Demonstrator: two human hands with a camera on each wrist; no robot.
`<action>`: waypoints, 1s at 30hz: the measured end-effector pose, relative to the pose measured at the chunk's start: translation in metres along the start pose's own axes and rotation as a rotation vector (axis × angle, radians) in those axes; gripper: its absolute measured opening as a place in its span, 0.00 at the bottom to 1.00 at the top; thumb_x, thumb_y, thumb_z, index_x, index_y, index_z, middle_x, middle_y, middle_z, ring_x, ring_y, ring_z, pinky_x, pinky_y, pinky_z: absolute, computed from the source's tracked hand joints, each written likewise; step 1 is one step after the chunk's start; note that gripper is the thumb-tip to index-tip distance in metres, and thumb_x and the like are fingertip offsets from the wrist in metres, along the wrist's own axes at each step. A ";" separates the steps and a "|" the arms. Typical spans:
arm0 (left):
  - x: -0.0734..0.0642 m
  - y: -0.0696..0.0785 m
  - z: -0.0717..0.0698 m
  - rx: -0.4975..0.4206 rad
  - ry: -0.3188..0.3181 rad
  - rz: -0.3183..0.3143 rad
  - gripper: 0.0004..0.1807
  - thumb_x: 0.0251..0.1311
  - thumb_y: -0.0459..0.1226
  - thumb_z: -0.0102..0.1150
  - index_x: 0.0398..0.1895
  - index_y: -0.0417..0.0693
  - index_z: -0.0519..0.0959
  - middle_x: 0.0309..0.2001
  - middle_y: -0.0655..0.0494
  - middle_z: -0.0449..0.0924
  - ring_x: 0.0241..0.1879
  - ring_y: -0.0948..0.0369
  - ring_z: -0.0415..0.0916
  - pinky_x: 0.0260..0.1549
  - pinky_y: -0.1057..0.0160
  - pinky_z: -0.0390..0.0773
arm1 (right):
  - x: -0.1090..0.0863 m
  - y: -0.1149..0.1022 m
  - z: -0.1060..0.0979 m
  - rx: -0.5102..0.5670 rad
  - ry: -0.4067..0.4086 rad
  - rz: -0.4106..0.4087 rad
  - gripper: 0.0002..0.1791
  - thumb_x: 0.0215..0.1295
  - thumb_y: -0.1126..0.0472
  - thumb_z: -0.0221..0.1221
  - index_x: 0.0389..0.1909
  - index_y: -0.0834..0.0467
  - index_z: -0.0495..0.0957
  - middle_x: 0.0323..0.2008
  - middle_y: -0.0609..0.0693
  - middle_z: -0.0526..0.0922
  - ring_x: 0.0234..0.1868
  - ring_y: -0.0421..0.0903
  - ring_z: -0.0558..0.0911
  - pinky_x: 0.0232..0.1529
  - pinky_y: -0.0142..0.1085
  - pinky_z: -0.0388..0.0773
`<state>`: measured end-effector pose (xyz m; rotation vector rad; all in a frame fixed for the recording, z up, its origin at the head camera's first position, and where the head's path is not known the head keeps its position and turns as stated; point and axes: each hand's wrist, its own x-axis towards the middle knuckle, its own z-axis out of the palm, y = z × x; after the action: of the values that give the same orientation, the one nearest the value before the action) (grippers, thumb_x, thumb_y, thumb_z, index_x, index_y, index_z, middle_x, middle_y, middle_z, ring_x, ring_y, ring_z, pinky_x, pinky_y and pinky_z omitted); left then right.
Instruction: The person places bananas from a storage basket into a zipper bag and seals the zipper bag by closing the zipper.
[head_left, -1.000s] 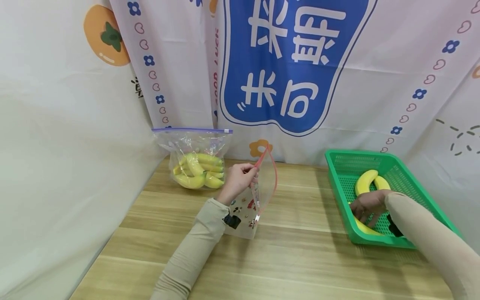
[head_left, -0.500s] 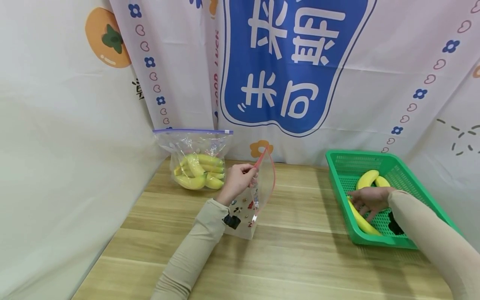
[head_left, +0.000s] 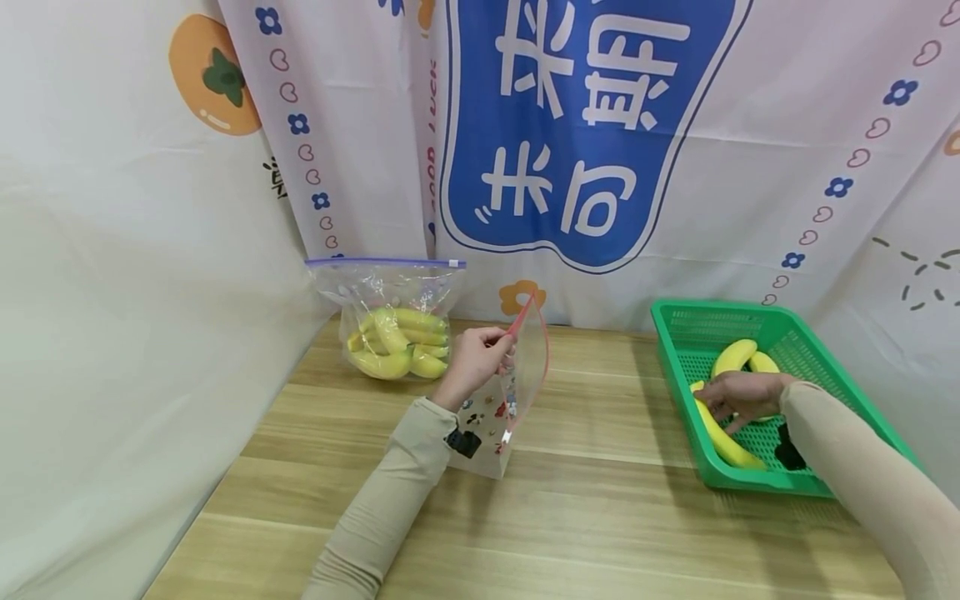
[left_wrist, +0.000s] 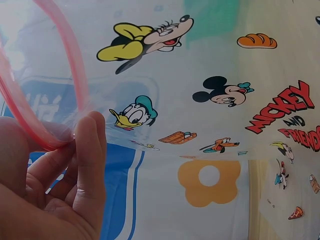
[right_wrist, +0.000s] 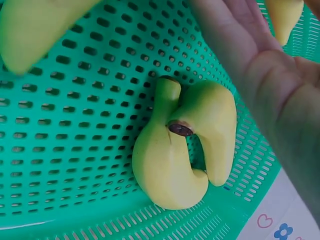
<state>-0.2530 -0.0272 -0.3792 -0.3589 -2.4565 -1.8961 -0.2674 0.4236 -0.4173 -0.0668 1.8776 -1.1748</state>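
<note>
My left hand [head_left: 480,358] pinches the red zip edge of a clear plastic bag [head_left: 483,421] printed with cartoon figures. Its mouth gapes to the right, and the left wrist view shows my fingertips [left_wrist: 92,130] at the red zip strip [left_wrist: 75,65]. Over at the right, my right hand [head_left: 742,396] reaches down into a green basket [head_left: 840,375]. There it grips a yellow banana [head_left: 723,446] near its far end, thumb crossing it; the palm hides part of the fruit. Two more bananas [right_wrist: 167,165] lie together behind that hand in the basket.
A zip bag with a purple slider [head_left: 386,262] stands at the back left, holding several bananas [head_left: 393,337]. A printed curtain [head_left: 585,283] hangs along the rear edge of the wooden table [head_left: 585,517]. White cloth [head_left: 135,333] covers the left side.
Inside the basket my right hand has shifted slightly and settled on the front banana, whose far end now shows past the thumb. The left hand stays put; the bag's mouth has narrowed slightly.
</note>
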 end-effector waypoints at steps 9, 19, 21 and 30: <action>0.000 0.000 0.000 -0.011 -0.007 -0.004 0.14 0.67 0.37 0.53 0.41 0.33 0.81 0.33 0.39 0.81 0.33 0.44 0.81 0.33 0.47 0.82 | 0.000 -0.005 0.004 0.010 0.004 -0.008 0.43 0.75 0.52 0.43 0.68 0.74 0.26 0.67 0.78 0.36 0.65 0.67 0.60 0.53 0.52 0.74; 0.000 0.000 0.001 0.006 0.003 -0.009 0.12 0.67 0.36 0.53 0.40 0.36 0.82 0.33 0.40 0.82 0.32 0.43 0.80 0.26 0.56 0.83 | -0.002 -0.010 -0.006 0.048 -0.008 -0.143 0.15 0.77 0.54 0.40 0.34 0.59 0.68 0.37 0.52 0.75 0.43 0.48 0.79 0.44 0.48 0.79; 0.001 -0.001 0.001 0.007 0.006 -0.005 0.12 0.66 0.37 0.53 0.39 0.37 0.82 0.32 0.42 0.82 0.32 0.44 0.81 0.25 0.58 0.83 | -0.003 -0.013 -0.007 0.079 -0.019 -0.178 0.17 0.77 0.55 0.39 0.32 0.59 0.69 0.32 0.50 0.77 0.38 0.47 0.80 0.42 0.48 0.80; 0.002 -0.003 0.003 -0.013 -0.008 -0.018 0.13 0.67 0.37 0.53 0.40 0.36 0.82 0.35 0.39 0.81 0.34 0.43 0.80 0.33 0.47 0.82 | -0.011 -0.028 -0.007 0.146 0.114 -0.280 0.17 0.77 0.53 0.39 0.40 0.63 0.69 0.31 0.50 0.78 0.33 0.45 0.80 0.36 0.45 0.82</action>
<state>-0.2556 -0.0248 -0.3826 -0.3462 -2.4622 -1.9223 -0.2768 0.4185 -0.3880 -0.1902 1.9189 -1.5319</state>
